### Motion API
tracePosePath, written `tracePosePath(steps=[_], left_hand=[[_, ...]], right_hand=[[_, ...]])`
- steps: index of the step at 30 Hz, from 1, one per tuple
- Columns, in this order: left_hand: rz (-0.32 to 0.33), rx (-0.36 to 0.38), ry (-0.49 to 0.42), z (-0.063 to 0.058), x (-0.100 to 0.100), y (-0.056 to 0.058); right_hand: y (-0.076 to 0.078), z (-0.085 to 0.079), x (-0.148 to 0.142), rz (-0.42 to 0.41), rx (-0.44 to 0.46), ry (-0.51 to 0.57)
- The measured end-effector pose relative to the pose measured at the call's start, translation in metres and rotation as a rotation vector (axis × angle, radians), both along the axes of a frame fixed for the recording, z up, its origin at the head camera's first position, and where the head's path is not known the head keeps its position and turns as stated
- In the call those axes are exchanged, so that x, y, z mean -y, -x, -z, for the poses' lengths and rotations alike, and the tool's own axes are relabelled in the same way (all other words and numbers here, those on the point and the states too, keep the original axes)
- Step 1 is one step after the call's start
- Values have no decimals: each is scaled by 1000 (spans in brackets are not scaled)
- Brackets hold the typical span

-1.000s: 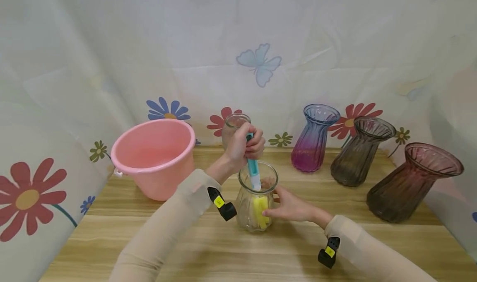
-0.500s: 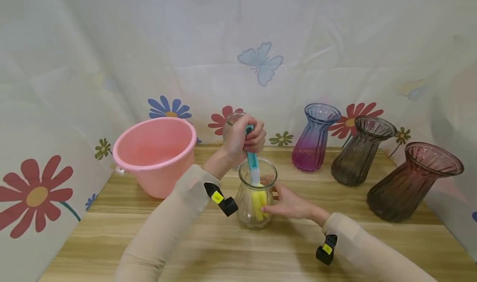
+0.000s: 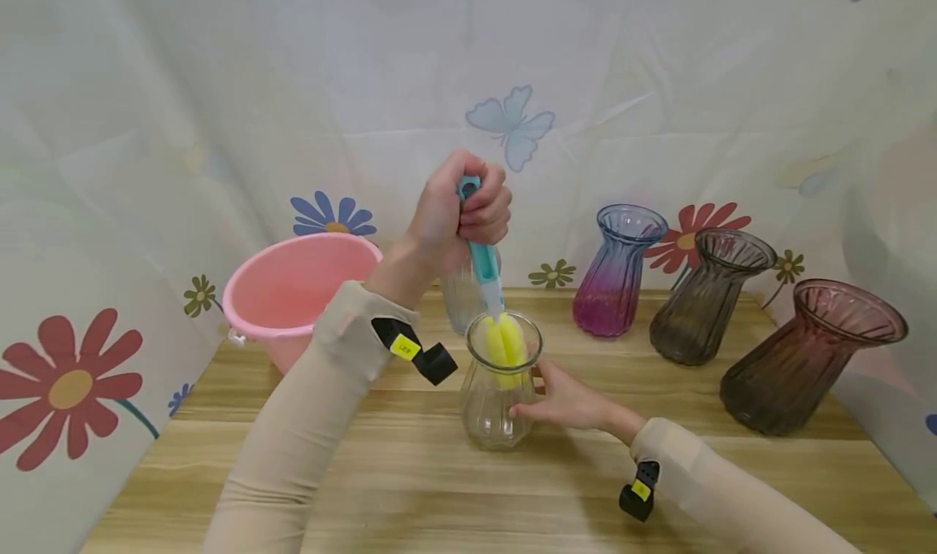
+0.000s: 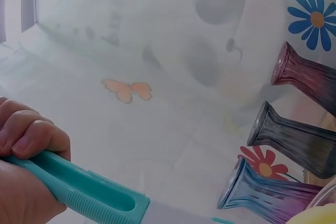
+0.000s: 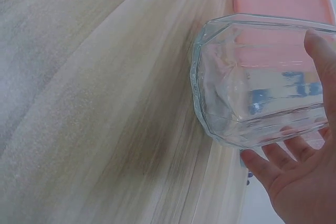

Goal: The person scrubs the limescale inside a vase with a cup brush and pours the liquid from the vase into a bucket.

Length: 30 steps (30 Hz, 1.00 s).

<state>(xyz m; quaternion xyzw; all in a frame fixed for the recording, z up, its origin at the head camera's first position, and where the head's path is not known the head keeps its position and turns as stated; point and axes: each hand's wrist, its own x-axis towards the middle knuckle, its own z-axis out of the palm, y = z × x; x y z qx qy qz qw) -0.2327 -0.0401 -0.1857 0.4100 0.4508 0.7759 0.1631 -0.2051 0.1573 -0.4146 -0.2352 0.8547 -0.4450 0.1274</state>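
Observation:
A clear glass vase [image 3: 494,420] stands upright on the wooden table, in front of me. My right hand [image 3: 567,398] holds it from the right side, thumb in front and fingers behind, as the right wrist view also shows. High over the mouth, my left hand [image 3: 464,204] grips the teal handle [image 3: 484,263] of a sponge bottle brush. Its yellow sponge head [image 3: 505,342] sits in the vase's neck, partly above the rim. In the left wrist view, the fingers [image 4: 37,135] are curled round the teal handle.
Left of the vase stands a pink bucket [image 3: 300,294], partly behind my left arm. Another clear glass vase [image 3: 463,298] is behind the brush. On the right are a blue-and-purple vase [image 3: 611,290], a grey vase [image 3: 695,314] and a reddish-brown vase [image 3: 791,375]. A patterned sheet hangs behind.
My left hand has risen with the brush, lifting the sponge from low inside the vase to its neck. The right hand stays on the vase.

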Motion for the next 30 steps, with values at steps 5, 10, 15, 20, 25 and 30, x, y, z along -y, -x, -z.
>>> tracePosePath(steps=[5,10,15,20,25,30], left_hand=[[24,33,27,12,-3,3],[47,89,67,36,-11,12],[126,134,184,69,-20,20],[204,88,254,88,-26,23],[227,50,267,89,-26,23],[234,59,266,89,-23,22]], right_hand=[[0,0,1,3,-1,1],[2,2,0,-26,-15,26],[2,2,0,-46,-12,41],[1,0,2,-48,10,35],[1,-1,1,-68,9,18],[7,-8,-2,-186,65,11]])
